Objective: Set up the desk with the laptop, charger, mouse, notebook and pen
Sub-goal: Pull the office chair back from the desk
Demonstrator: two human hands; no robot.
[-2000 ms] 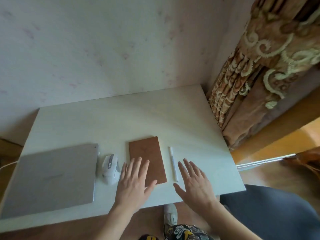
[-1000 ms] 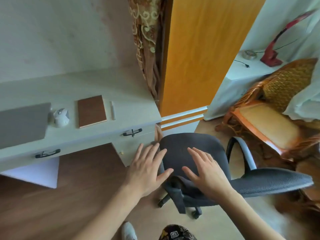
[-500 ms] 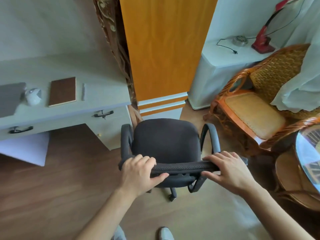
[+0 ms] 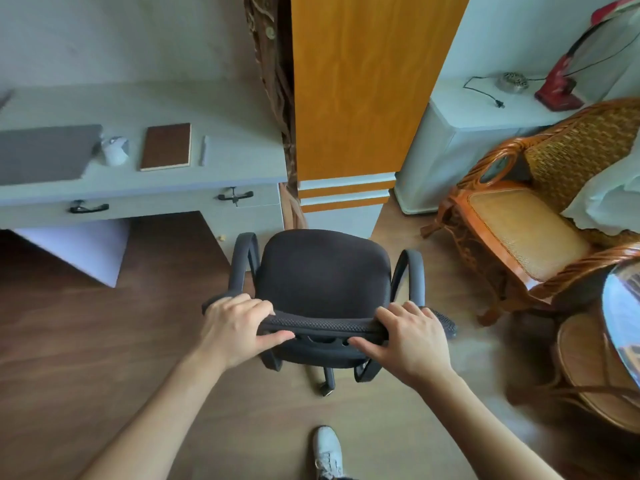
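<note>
On the pale desk (image 4: pixel 221 109) at the upper left lie a closed grey laptop (image 4: pixel 45 154), a white mouse (image 4: pixel 115 151), a brown notebook (image 4: pixel 167 146) and a white pen (image 4: pixel 203 150), side by side in a row. No charger shows. A black office chair (image 4: pixel 323 275) stands on the floor to the right of the desk. My left hand (image 4: pixel 235 327) grips the left end of its backrest top. My right hand (image 4: pixel 408 337) grips the right end, thumb under the edge.
Two drawers with black handles (image 4: pixel 88 207) front the desk. An orange wooden panel (image 4: pixel 360 91) and a curtain stand beside it. A rattan armchair (image 4: pixel 533 220) and a round glass-topped table (image 4: pixel 620 327) crowd the right. A white cabinet (image 4: pixel 485 109) carries a red lamp.
My hands left the desk and took hold of the chair's backrest. In the last half second the chair has turned a little and my view swung back toward the desk.
</note>
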